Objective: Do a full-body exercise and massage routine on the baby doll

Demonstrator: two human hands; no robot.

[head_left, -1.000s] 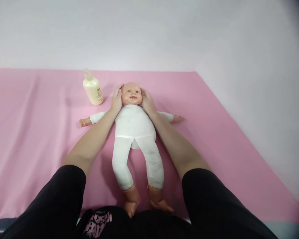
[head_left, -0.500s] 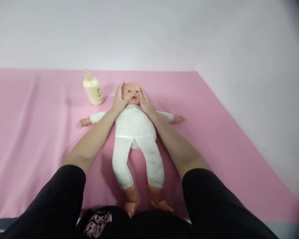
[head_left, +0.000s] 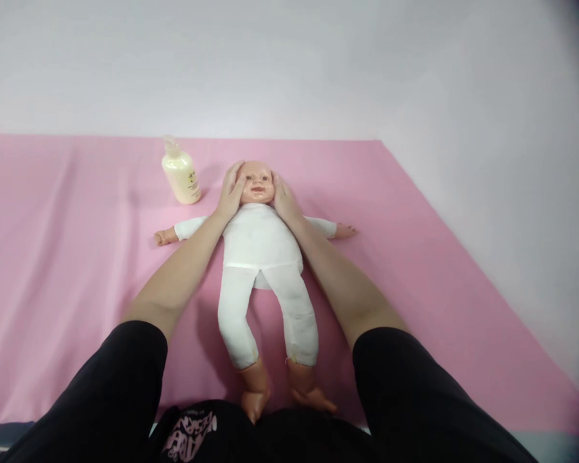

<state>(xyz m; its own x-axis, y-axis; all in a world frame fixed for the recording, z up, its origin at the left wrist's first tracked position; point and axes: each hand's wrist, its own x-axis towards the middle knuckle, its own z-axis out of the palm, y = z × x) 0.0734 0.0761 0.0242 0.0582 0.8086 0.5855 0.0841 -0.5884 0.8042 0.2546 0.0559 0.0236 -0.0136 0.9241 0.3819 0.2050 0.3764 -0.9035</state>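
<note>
A baby doll (head_left: 263, 241) in white cloth lies on its back, head away from me, arms spread and feet toward me. My left hand (head_left: 230, 191) cups the left side of the doll's head, its thumb along the cheek near the eye. Against the right side of the head rests my right hand (head_left: 284, 198), fingers stretched upward and thumb beside the cheek. Together the two hands hold the head between them. The doll's eyes and mouth show; the sides of its head are partly covered by my fingers.
A pale yellow pump bottle (head_left: 182, 177) stands to the left of the doll's head. Under both is a pink sheet (head_left: 405, 257), wrinkled on the left. A white wall (head_left: 270, 64) runs behind it and along the right side.
Both thumbs have moved from beside the doll's mouth outward and up along its cheeks, leaving the mouth uncovered. The hands stay at the sides of the head. Doll and bottle lie as before.
</note>
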